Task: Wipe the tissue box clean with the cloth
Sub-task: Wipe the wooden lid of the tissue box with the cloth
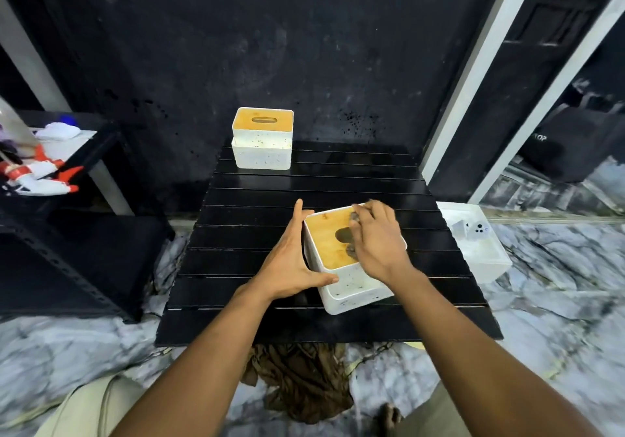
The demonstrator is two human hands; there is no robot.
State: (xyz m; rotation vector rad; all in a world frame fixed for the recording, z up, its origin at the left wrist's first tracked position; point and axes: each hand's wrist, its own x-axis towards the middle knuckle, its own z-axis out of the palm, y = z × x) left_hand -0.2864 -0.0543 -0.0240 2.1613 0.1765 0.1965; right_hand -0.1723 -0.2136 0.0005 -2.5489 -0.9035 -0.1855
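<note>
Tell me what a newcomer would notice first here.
Two bare hands work a white tissue box with a wooden lid near the front of the black slatted table: the left hand braces its side with straight fingers, and the right hand presses a grey cloth on the lid. A second, matching tissue box stands alone at the table's far edge.

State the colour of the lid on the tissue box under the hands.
The flat wooden lid is orange-tan, seen best in the head view.
</note>
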